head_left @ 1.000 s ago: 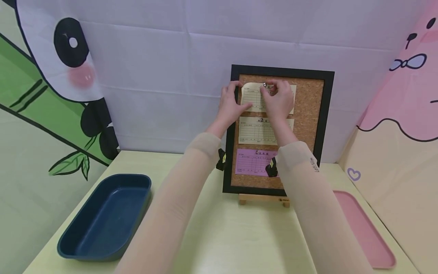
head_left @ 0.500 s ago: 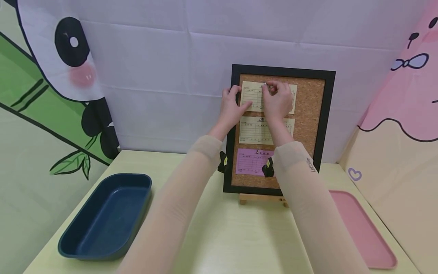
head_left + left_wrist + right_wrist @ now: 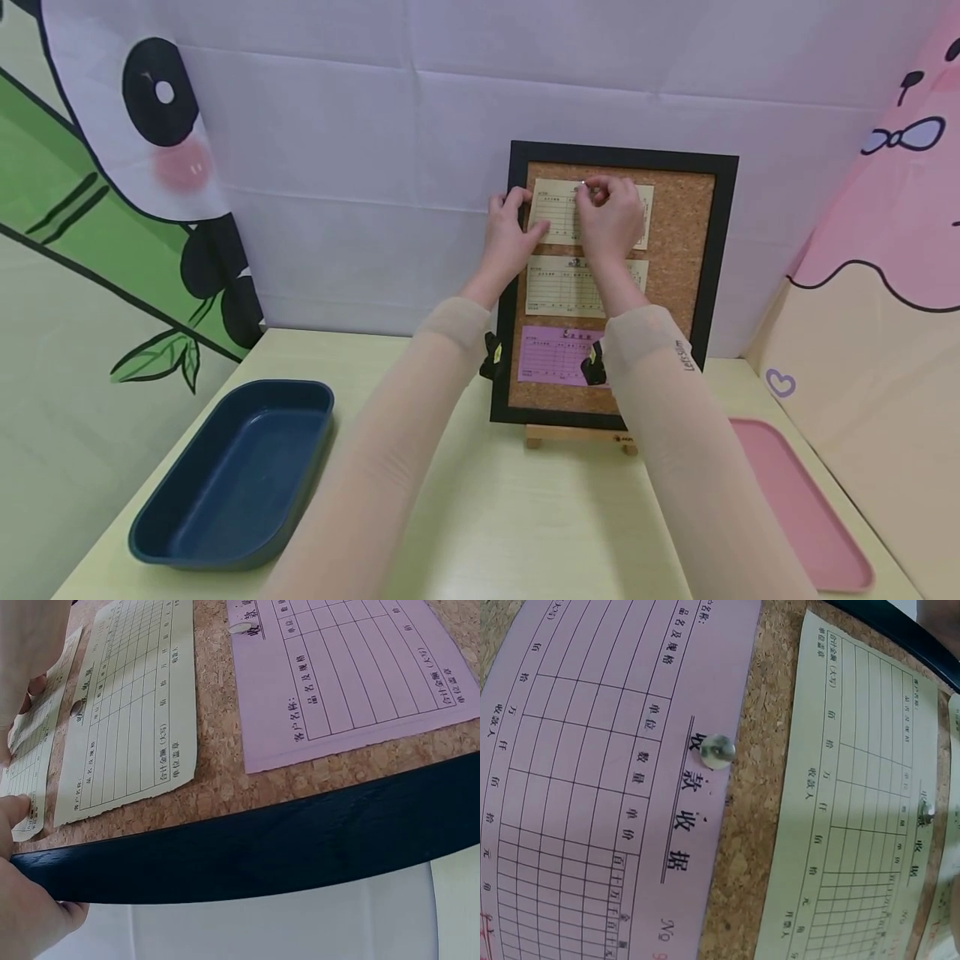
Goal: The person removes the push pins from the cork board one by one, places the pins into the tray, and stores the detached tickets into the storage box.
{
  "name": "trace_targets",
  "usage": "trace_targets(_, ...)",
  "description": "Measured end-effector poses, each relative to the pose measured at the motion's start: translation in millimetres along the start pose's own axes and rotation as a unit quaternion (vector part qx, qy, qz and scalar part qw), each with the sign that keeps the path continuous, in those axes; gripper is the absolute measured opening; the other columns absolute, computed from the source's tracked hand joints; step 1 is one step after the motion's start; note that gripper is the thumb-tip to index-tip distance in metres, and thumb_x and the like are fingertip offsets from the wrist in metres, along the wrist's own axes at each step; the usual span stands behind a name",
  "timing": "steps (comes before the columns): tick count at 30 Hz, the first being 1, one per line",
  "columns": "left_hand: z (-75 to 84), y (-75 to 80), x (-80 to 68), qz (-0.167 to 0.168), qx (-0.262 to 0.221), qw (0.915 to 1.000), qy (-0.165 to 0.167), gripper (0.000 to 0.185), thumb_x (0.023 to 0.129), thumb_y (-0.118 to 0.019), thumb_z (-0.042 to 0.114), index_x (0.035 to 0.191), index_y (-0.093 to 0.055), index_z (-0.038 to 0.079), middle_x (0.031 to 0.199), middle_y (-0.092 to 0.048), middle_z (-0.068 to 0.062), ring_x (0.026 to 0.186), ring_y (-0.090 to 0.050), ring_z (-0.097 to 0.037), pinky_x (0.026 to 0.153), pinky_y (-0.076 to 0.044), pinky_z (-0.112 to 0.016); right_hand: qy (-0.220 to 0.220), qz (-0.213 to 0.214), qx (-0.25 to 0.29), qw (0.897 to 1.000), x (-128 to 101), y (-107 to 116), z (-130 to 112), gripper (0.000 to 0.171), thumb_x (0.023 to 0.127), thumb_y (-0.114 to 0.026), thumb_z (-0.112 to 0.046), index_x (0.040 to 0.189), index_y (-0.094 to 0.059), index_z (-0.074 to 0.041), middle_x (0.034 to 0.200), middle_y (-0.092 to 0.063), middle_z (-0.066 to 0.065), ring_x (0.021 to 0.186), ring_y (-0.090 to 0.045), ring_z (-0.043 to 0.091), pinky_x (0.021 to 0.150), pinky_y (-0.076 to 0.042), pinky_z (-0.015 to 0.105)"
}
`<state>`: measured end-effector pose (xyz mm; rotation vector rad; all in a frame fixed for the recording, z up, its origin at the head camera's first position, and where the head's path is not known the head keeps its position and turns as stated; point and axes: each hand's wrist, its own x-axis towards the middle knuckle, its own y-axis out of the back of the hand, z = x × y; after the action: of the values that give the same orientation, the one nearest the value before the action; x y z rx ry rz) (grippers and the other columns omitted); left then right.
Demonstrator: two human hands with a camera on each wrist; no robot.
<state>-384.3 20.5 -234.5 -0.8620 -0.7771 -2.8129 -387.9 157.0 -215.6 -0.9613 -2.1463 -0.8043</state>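
Observation:
A cork board (image 3: 678, 242) in a black frame stands upright. At its top, my right hand (image 3: 611, 221) pinches a small shiny pushpin (image 3: 582, 182) against the upper edge of a pale yellow receipt (image 3: 555, 218). My left hand (image 3: 506, 242) is spread at the board's left edge; its thumb touches the receipt's lower left part and its index fingertip is by the upper left corner. Below are a second yellow receipt (image 3: 855, 787) and a purple receipt (image 3: 607, 750), each with a pushpin near its top edge. The right hand covers the top receipt's middle.
The board rests on a small wooden easel (image 3: 577, 433) on a pale table (image 3: 487, 517). A deep blue tray (image 3: 326, 396) stands at the left, a pink tray (image 3: 862, 575) at the right. Behind hangs a printed cloth (image 3: 337, 125).
The top receipt's upper left corner, curled at first, now lies flatter. My left index finger has shifted slightly down. My right hand keeps its pinch at the receipt's top edge.

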Motion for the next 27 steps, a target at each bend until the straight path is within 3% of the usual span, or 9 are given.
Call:
trace_targets(10, -0.3, -0.9, -1.5, 0.006, -0.002, 1.0, -0.006, 0.039, 0.09, -0.064, 0.025, 0.124, -0.049, 0.013, 0.133, -0.036, -0.012, 0.121, -0.044, -0.022, 0.1, -0.039, -0.031, 0.008, -0.006, -0.015, 1.0, 0.9, 1.0, -0.9, 0.019, 0.087, -0.06, -0.028, 0.088, -0.071, -0.011, 0.077, -0.048, -0.003, 0.072, -0.048, 0.018, 0.062, -0.031, 0.028)
trace_targets(18, -1.2, -1.6, -1.2, 0.008, 0.003, 1.0, -0.003, 0.038, 0.09, -0.064, 0.026, 0.123, -0.049, 0.013, 0.133, -0.037, -0.012, 0.12, -0.045, -0.022, 0.1, -0.039, -0.032, 0.02, -0.007, -0.017, 1.0, 0.9, 0.5, -0.2, 0.019, 0.087, -0.06, -0.026, 0.089, -0.07, -0.01, 0.081, -0.054, 0.003, 0.073, -0.05, 0.021, 0.063, -0.033, 0.031)
trace_targets(27, -1.0, -1.2, -0.3, 0.006, 0.001, 1.0, -0.005, 0.038, 0.091, -0.064, 0.026, 0.123, -0.048, 0.014, 0.132, -0.037, -0.012, 0.119, -0.045, -0.022, 0.099, -0.04, -0.032, 0.023, -0.005, -0.02, 1.0, 2.0, 0.5, -0.2, 0.02, 0.088, -0.059, -0.026, 0.089, -0.07, -0.01, 0.079, -0.051, 0.0, 0.071, -0.046, 0.018, 0.06, -0.028, 0.025)
